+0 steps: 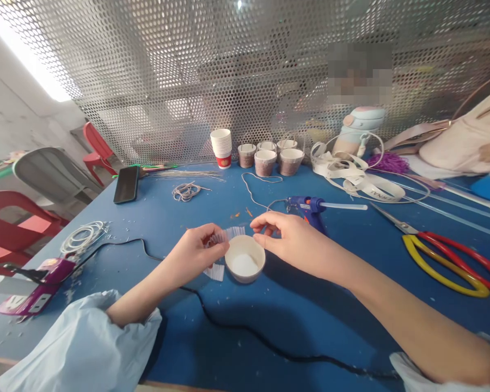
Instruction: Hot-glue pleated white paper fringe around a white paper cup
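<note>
A small white cup [245, 263] stands on the blue table in front of me, its open mouth facing up. My left hand [204, 247] is at the cup's left side, thumb and fingers closed on a pleated, whitish see-through strip [216, 272]. Part of that strip runs behind the cup's far rim, and another end hangs below the hand. Over the cup's right rim hovers my right hand [283, 237], its thumb and curved fingers apart with nothing visible between them. Just beyond it lies a blue glue gun [308, 208] with a clear glue stick in its back.
Wrapped cups [265, 162] and a stack of paper cups [221, 147] line the mesh partition. Scissors [445, 256] and white ribbon [363, 179] lie right. A phone [126, 184], cord bundle [187, 191] and purple power strip [38, 288] are left; a black cable [245, 328] crosses in front.
</note>
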`<state>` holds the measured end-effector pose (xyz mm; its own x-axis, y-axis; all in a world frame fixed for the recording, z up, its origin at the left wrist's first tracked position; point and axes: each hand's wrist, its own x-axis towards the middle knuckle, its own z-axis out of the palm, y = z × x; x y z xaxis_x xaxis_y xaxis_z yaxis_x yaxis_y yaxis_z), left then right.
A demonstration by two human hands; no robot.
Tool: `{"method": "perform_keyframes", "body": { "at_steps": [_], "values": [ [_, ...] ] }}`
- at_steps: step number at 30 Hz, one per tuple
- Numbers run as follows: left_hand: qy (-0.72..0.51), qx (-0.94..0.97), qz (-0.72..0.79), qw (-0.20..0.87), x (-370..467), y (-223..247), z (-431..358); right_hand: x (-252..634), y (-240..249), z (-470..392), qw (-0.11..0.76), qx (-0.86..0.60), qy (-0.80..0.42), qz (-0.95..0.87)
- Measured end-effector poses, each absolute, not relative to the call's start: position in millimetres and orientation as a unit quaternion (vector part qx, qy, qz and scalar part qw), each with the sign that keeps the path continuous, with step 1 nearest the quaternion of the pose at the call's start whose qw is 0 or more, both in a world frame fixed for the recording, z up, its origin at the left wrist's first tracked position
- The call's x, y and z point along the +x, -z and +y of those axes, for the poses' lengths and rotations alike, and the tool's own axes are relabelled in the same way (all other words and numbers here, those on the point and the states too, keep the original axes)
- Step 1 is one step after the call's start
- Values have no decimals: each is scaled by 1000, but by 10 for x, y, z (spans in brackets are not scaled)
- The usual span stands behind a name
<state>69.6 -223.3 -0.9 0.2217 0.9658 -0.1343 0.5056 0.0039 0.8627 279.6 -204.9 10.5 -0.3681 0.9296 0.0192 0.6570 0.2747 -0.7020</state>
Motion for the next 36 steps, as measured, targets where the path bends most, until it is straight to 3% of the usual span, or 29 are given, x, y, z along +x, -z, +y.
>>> {"method": "perform_keyframes", "body": {
  "at_steps": [8, 18, 24, 36],
  "values": [
    [-265, 691, 559, 374, 735, -14, -2136, 3345, -127, -2279, 231, -583, -253, -737],
    [-250, 720, 552, 338, 799, -44, -2040, 3822, 14, -1990, 127, -708, -137, -681],
    [-249, 720, 559, 328, 823, -2, -1996, 3675, 62, -1835, 160, -694, -183, -678],
    [-373, 679, 515, 367, 644, 11, -2203, 3531, 270, -1617, 168, -737, -190, -626]
  ]
}}
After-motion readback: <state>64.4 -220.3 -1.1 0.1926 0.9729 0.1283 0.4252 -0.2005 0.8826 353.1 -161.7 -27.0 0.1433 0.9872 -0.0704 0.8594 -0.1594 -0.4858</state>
